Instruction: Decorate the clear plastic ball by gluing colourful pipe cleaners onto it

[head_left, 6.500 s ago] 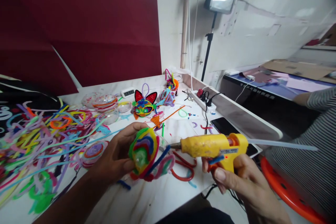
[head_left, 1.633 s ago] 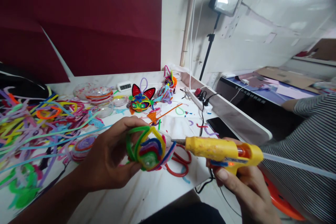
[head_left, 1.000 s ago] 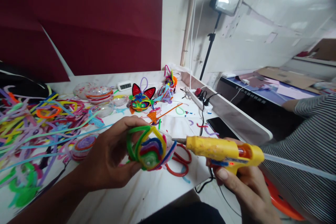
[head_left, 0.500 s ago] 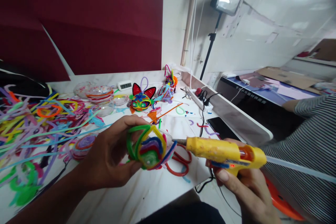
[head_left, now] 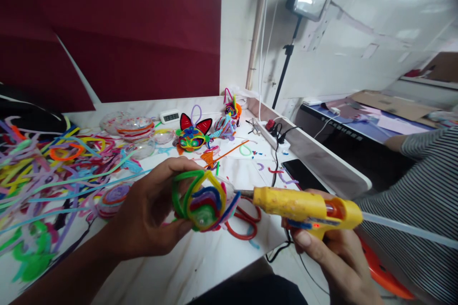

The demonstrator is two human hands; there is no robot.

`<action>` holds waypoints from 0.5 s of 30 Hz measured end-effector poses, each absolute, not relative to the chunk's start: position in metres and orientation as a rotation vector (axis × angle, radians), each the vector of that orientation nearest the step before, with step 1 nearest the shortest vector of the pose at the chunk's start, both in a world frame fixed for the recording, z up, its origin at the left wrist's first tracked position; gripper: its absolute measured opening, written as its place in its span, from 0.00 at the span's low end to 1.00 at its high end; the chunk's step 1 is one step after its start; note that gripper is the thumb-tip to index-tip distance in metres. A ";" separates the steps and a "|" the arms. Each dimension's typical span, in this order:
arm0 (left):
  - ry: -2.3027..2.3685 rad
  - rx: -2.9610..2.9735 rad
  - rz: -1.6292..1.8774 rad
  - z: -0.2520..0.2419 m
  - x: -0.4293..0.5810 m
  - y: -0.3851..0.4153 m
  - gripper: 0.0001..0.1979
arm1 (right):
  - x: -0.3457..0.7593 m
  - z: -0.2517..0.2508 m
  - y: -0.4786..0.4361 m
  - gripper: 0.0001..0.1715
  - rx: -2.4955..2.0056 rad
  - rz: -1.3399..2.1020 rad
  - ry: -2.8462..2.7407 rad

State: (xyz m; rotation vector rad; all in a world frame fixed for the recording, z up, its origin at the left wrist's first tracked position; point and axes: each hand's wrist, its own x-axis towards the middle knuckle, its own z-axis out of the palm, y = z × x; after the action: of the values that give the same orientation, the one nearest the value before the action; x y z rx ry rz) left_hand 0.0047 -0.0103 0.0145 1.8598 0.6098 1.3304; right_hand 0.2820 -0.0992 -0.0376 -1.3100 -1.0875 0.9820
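My left hand (head_left: 153,209) is closed around a clear ball decorated with pipe cleaners (head_left: 205,202), with green, yellow, purple, red and blue strips curved over its surface. In my right hand (head_left: 332,252) is a yellow hot glue gun (head_left: 304,205), its small red light on and a clear glue stick (head_left: 404,229) trailing out of its back. The gun's metal nozzle meets the right side of the ball, close to a blue strip; whether it touches I cannot tell. Red-handled scissors (head_left: 246,231) lie on the table behind the nozzle.
Loose pipe cleaners (head_left: 71,162) heap up on the left. A finished-looking cat-eared ball (head_left: 193,137), clear plastic shells (head_left: 134,126) and a small timer (head_left: 170,116) stand at the back. A power strip (head_left: 274,136) and a phone (head_left: 302,174) lie right. A person in a striped sleeve (head_left: 422,181) is beside me.
Almost nothing differs. Both hands, the ball and the glue gun hold nearly the same place, with the gun shifted very slightly left.
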 end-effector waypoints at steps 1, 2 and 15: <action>0.614 1.858 1.330 0.014 0.004 -0.010 0.28 | 0.282 -0.038 -0.099 0.39 -1.313 0.984 -1.093; 0.615 1.860 1.330 0.014 0.004 -0.010 0.28 | 0.282 -0.038 -0.100 0.39 -1.317 0.989 -1.092; 0.619 1.887 1.302 0.016 0.007 -0.010 0.28 | 0.282 -0.040 -0.098 0.31 -1.299 0.975 -1.120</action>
State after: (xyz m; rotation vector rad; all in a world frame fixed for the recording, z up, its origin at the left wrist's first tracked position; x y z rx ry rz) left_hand 0.0073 -0.0099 0.0156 1.8868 0.6189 1.3017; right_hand 0.2825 -0.0977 -0.0395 -1.2992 -1.1197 0.9749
